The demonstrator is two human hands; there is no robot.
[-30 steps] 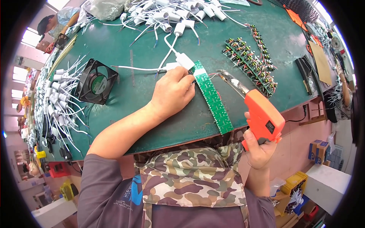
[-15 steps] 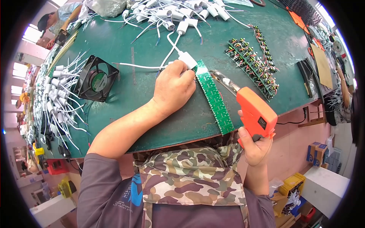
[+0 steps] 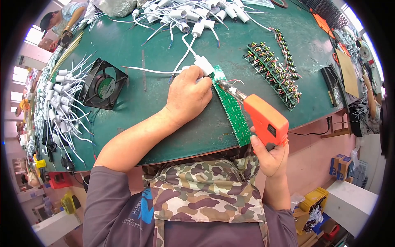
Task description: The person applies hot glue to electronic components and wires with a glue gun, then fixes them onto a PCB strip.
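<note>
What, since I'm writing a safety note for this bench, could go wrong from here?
The left hand is close to the tip of the orange soldering gun in the right hand; if that tip is hot, a slip might burn skin. The green circuit board reaches about to the near edge of the table, so a bump could shift it.

From far off, I look through one wide, round camera that the person [image 3: 109, 201] wears on the head, the left one of two. It looks down past the apron [image 3: 210, 193] to the left hand [image 3: 189, 92], the right hand [image 3: 272, 156] and the desk [image 3: 144, 101]. It sits close, so the arms [image 3: 135, 140] look big. Straight lines bend near the dark rim.
</note>
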